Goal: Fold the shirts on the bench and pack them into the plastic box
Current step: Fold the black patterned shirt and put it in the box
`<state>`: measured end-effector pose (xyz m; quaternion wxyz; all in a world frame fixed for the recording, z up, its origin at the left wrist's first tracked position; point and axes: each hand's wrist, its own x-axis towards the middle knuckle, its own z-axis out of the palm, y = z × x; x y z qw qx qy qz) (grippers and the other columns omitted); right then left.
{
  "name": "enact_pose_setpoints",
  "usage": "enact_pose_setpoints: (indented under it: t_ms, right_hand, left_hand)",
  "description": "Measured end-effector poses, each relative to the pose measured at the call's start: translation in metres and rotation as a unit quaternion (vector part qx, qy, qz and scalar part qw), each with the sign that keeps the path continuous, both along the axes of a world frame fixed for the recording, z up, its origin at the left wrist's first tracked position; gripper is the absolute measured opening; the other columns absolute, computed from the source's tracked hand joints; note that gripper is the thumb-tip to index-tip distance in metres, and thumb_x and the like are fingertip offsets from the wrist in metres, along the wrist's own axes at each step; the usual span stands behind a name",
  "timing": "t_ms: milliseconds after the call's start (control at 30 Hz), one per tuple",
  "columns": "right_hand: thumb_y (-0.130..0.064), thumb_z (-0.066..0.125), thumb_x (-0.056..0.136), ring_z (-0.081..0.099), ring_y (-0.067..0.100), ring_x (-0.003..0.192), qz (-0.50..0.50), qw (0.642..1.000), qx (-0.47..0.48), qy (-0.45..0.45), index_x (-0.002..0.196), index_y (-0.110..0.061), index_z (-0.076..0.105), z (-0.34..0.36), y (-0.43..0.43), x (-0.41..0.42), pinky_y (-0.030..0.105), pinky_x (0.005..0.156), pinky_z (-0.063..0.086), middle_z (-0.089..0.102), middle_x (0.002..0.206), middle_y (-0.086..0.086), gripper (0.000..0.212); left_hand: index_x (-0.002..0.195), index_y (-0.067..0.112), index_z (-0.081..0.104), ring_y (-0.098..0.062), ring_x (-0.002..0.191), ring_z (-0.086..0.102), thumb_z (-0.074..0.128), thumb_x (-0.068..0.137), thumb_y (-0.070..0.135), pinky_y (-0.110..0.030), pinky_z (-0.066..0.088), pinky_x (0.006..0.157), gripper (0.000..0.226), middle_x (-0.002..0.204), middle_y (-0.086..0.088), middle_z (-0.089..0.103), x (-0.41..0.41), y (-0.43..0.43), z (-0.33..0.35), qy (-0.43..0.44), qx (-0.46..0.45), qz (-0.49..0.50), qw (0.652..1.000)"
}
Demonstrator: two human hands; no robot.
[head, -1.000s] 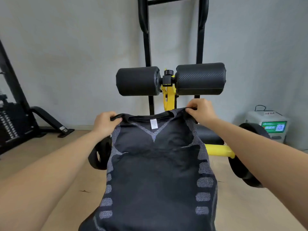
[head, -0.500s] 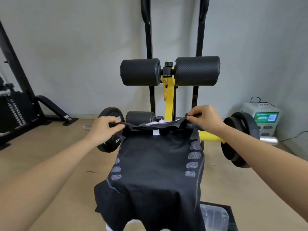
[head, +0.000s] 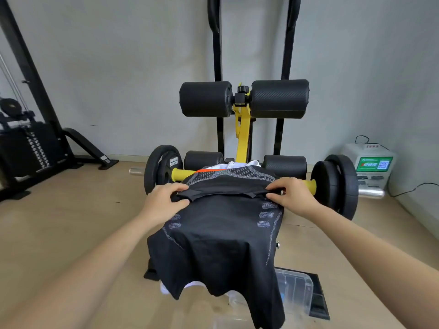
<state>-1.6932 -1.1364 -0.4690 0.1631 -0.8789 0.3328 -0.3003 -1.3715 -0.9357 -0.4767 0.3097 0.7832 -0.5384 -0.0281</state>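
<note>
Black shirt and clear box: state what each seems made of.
Black shirt: probably stretchy synthetic knit, matte; grey knitted patches, soft drape. Clear box: rigid transparent plastic, glossy; dark mat shows through its walls.

Soft, even indoor light, moderately bright. Shadows faint on the floor [head: 71,210]. Small glare on chrome bar end [head: 371,192]. Wide-angle bowing at edges; bottom corners slightly soft.

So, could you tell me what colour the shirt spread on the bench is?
The shirt is black with grey patches down its sides; head view.
</note>
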Motion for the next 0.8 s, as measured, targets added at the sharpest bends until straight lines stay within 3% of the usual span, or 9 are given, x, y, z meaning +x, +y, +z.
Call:
enact_pose_setpoints:
  t_ms: [167,233,300,367,467,533,600,700,800]
  right_hand:
    - [-0.02,0.074,0.086,0.065,0.014,0.102,0.016,1.0,0.004,0.015,0.102,-0.017,0.078,-0.008,0.002,0.003,0.026,0.089,0.047,0.074,0.105,-0.003,0.017]
    - [-0.02,0.073,0.087,0.063,0.017,0.105,-0.001,0.999,0.032,-0.007,0.109,-0.016,0.075,-0.011,0.006,-0.001,0.029,0.094,0.048,0.071,0.11,0.0,0.022]
    - [-0.024,0.073,0.087,0.061,0.017,0.101,-0.043,0.992,0.092,-0.068,0.113,-0.014,0.07,-0.018,0.014,-0.007,0.028,0.091,0.047,0.066,0.11,0.002,0.028]
    - [-0.029,0.073,0.087,0.061,0.015,0.092,-0.085,0.972,0.174,-0.131,0.11,-0.013,0.065,-0.027,0.027,-0.015,0.026,0.082,0.046,0.063,0.103,-0.001,0.03]
    - [-0.034,0.073,0.087,0.061,0.011,0.085,-0.087,0.938,0.285,-0.178,0.106,-0.013,0.061,-0.039,0.048,-0.028,0.032,0.08,0.054,0.063,0.094,-0.005,0.031]
    - [-0.032,0.074,0.086,0.064,0.01,0.088,-0.058,0.918,0.345,-0.19,0.111,-0.013,0.06,-0.046,0.063,-0.036,0.03,0.079,0.056,0.067,0.1,-0.001,0.033]
    - [-0.023,0.073,0.088,0.068,0.005,0.089,-0.008,0.897,0.398,-0.194,0.12,-0.013,0.057,-0.054,0.076,-0.041,0.019,0.071,0.053,0.07,0.111,0.004,0.037]
    - [-0.011,0.069,0.091,0.069,0.008,0.091,0.028,0.867,0.453,-0.205,0.124,-0.01,0.057,-0.063,0.088,-0.04,0.014,0.069,0.051,0.071,0.115,0.012,0.035]
    - [-0.015,0.069,0.091,0.067,0.008,0.089,0.024,0.858,0.469,-0.206,0.115,-0.009,0.063,-0.066,0.093,-0.038,0.019,0.076,0.049,0.074,0.107,0.004,0.025]
  left_hand:
    - [0.119,0.034,0.07,-0.013,0.117,0.058,0.066,0.092,0.036,-0.038,0.049,0.095,0.028,0.124,0.015,0.066,-0.02,-0.008,-0.001,-0.038,0.014,-0.019,0.999]
    - [0.123,0.032,0.068,-0.014,0.12,0.058,0.062,0.093,0.039,-0.037,0.049,0.095,0.031,0.129,0.014,0.065,-0.023,-0.008,-0.001,-0.043,0.028,-0.007,0.999]
    - [0.13,0.031,0.064,-0.019,0.127,0.053,0.059,0.094,0.042,-0.043,0.045,0.102,0.038,0.136,0.011,0.062,-0.03,-0.005,-0.002,-0.105,0.04,-0.008,0.994]
    - [0.136,0.031,0.06,-0.022,0.135,0.045,0.055,0.095,0.046,-0.047,0.038,0.108,0.043,0.144,0.009,0.055,-0.041,0.0,-0.004,-0.166,0.031,-0.036,0.985]
    - [0.137,0.038,0.057,-0.014,0.14,0.035,0.044,0.09,0.061,-0.044,0.029,0.113,0.054,0.149,0.014,0.049,-0.066,0.009,-0.004,-0.167,0.025,-0.138,0.976]
    - [0.139,0.042,0.054,-0.009,0.142,0.029,0.042,0.086,0.067,-0.04,0.026,0.115,0.059,0.15,0.018,0.045,-0.086,0.011,-0.004,-0.144,0.037,-0.205,0.968]
    - [0.142,0.043,0.05,-0.008,0.143,0.026,0.044,0.087,0.067,-0.036,0.023,0.114,0.06,0.152,0.019,0.042,-0.106,0.013,-0.009,-0.151,0.043,-0.253,0.955]
    - [0.146,0.044,0.045,-0.008,0.145,0.023,0.048,0.093,0.062,-0.032,0.02,0.112,0.056,0.155,0.017,0.037,-0.126,0.012,-0.019,-0.189,0.041,-0.271,0.943]
    - [0.142,0.045,0.049,-0.008,0.141,0.027,0.042,0.09,0.065,-0.032,0.021,0.108,0.056,0.152,0.017,0.04,-0.134,0.009,-0.022,-0.197,0.03,-0.248,0.948]
